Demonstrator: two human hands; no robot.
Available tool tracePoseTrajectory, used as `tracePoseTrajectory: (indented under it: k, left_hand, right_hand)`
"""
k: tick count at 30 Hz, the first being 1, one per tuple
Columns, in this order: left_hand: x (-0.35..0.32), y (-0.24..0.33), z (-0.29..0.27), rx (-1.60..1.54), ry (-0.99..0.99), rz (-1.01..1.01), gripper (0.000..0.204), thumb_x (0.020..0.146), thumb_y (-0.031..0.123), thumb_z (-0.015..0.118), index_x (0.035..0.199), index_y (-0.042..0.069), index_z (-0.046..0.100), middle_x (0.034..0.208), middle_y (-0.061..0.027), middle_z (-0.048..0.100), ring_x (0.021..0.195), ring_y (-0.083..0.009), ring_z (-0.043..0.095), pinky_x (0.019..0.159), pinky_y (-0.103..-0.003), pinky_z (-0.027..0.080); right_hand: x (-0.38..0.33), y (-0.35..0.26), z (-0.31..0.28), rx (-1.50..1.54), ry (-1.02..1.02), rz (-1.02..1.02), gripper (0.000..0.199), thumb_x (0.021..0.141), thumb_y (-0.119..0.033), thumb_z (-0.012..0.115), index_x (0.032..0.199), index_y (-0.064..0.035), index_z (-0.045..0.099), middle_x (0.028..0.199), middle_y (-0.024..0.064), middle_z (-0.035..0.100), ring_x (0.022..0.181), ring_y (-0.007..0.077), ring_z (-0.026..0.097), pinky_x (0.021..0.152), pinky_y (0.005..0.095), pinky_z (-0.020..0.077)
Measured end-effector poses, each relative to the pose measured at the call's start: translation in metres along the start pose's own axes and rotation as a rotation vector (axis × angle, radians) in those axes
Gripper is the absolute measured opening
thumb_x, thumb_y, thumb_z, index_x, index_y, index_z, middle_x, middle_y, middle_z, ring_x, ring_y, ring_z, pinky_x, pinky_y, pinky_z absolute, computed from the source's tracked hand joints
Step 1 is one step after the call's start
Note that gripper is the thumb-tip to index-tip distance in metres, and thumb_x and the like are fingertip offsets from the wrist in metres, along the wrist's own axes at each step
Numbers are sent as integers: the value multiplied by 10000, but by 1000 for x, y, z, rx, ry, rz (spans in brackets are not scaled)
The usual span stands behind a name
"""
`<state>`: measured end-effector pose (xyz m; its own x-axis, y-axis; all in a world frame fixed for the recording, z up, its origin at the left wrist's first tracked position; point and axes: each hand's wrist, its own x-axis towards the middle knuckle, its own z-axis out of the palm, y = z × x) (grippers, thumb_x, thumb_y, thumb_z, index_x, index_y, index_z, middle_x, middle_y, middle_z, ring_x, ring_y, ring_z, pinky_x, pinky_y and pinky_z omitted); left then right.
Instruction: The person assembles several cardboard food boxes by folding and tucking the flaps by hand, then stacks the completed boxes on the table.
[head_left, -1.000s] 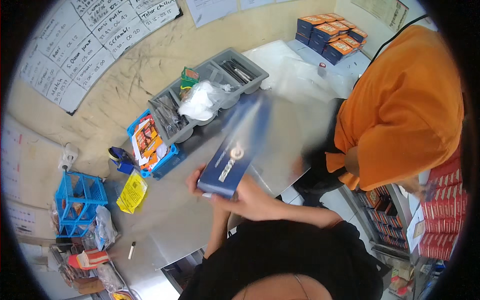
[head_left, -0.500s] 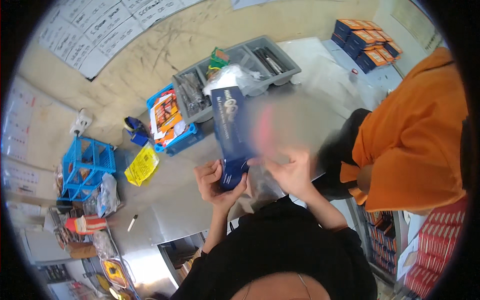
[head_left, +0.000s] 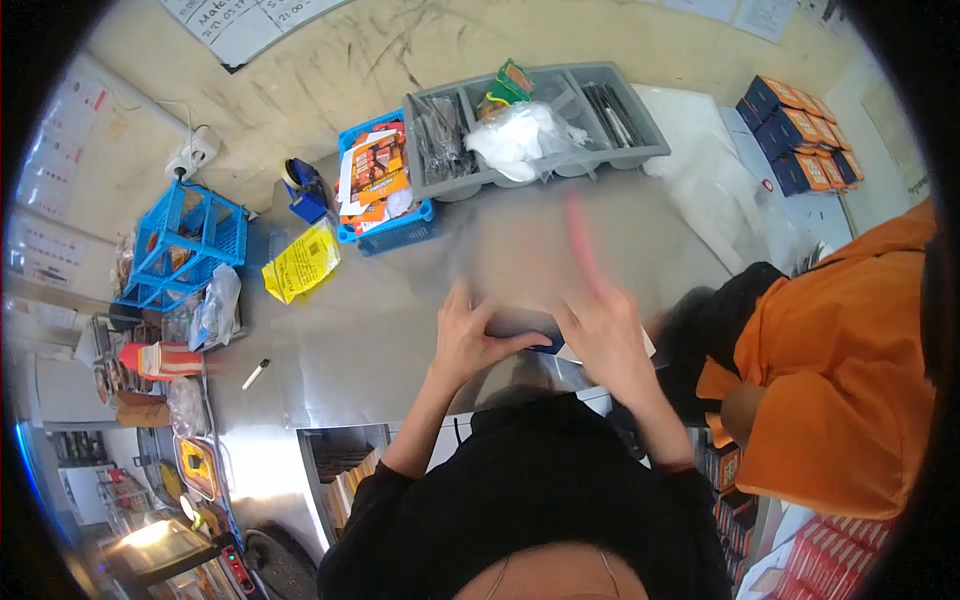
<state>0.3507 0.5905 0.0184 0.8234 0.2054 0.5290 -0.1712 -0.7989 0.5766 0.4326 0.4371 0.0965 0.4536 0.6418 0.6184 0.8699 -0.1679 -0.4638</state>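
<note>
Low over the near part of the steel table, my left hand [head_left: 468, 335] and my right hand [head_left: 607, 338] face each other around a dark blue cardboard box [head_left: 550, 343]. Just a small part of the box shows between them, near my left thumb. My left thumb points right along it, while the left fingers curve up its far side. A white flap or sheet [head_left: 570, 354] shows beside my right hand. A hazy grey patch with a pink streak covers the area beyond my hands, hiding most of the box and some fingertips.
A grey divided bin [head_left: 440, 185] with wrapped cutlery stands behind, next to a blue basket [head_left: 400, 238] of leaflets. A tape dispenser [head_left: 307, 190], yellow packet [head_left: 302, 262] and marker [head_left: 256, 374] lie left. At right is a person in orange [head_left: 830, 340]; stacked boxes [head_left: 800, 135] stand beyond.
The long dark blue box, earlier upright in my left hand, is now low and mostly hidden. My right hand has come in to its right side. The view has shifted.
</note>
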Motion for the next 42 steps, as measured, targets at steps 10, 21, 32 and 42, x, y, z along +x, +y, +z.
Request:
tracePoseTrajectory:
  k: [10,21,32,42]
  left_hand:
    - [-26,-16,17,9,72,-151,468,580,251,829,959,90,605,965,-108,499,899,-259,536,759,-353,460]
    - [-54,-48,63,155,-381,-77,322,724,189,704,1035,164,625,1066,-26,538,856,-167,564,876,-391,355]
    - [-9,-20,1,-243,-308,-298,165,766,98,678,917,51,633,825,-51,640,736,-197,584,685,-307,445]
    - [-41,-12,8,-130,-455,-313,619,703,402,739,1115,16,484,1070,-162,471,969,-315,506,817,-415,427]
  right_hand:
    - [-76,37,53,239,155,570,319,863,-104,582,1175,-41,558,640,35,527,572,116,502,539,252,426]
    - [-122,98,109,597,858,1010,189,900,-97,500,1077,-35,479,891,28,508,734,80,481,659,232,417]
    - [-97,54,75,959,636,890,219,886,-118,548,1092,-67,496,826,3,505,679,93,490,628,226,418]
    - [-60,46,49,702,33,496,204,783,-105,671,986,-99,664,682,13,574,546,69,479,499,225,388]
